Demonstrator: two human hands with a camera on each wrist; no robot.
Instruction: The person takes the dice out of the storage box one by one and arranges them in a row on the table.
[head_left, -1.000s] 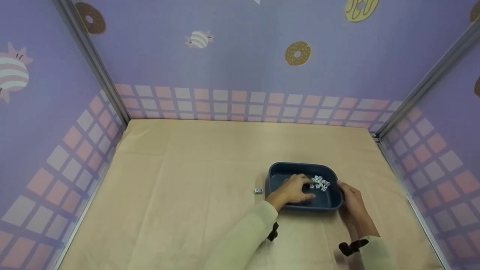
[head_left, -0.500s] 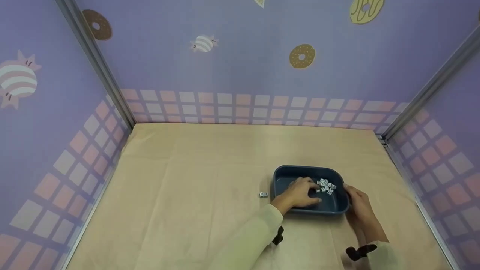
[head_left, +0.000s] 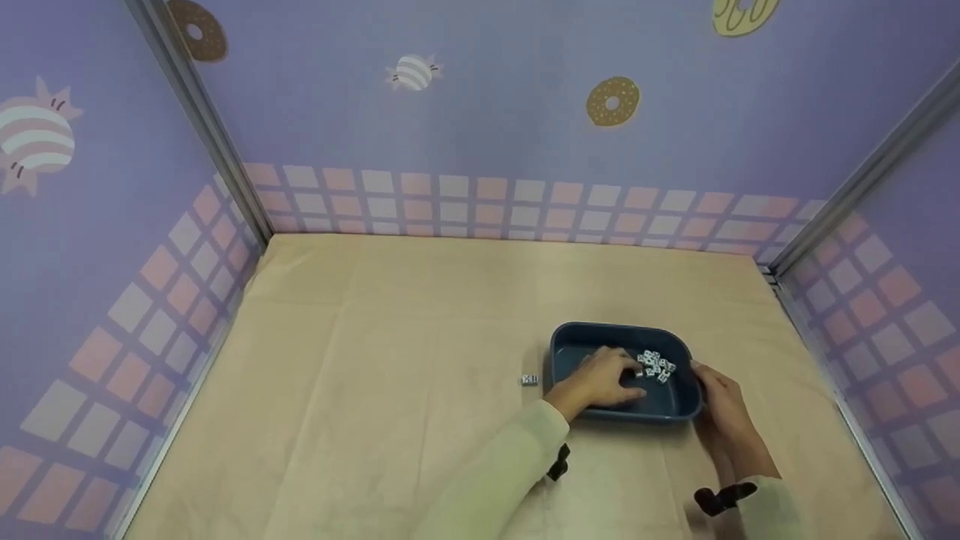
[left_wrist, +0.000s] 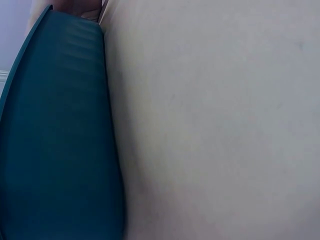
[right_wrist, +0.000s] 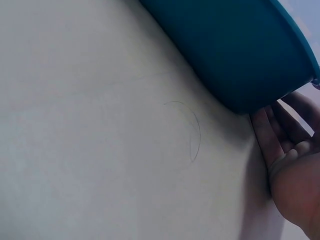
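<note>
A dark blue rectangular plastic basin (head_left: 637, 417) stands on the cloth, with several white dice (head_left: 656, 365) heaped loosely toward its right end. My left hand (head_left: 600, 379) reaches in over the front left of the basin, thumb and fingers apart, fingertips right at the heap's left edge. At the right end, my right hand (head_left: 724, 397) holds the basin, thumb at the rim and fingers against the end wall. The right wrist view shows these fingers (right_wrist: 270, 132) low by the basin's corner. In the left wrist view the basin's outer wall (left_wrist: 60, 125) hides the left hand.
Two dice (head_left: 529, 379) lie on the cloth just left of the basin. Beige cloth (head_left: 375, 360) covers the table. Purple patterned panels (head_left: 487, 112) stand at the back and both sides, joined by grey metal posts (head_left: 206, 127).
The head view has shifted slightly. Both hands, the basin and the dice keep nearly the same places relative to one another.
</note>
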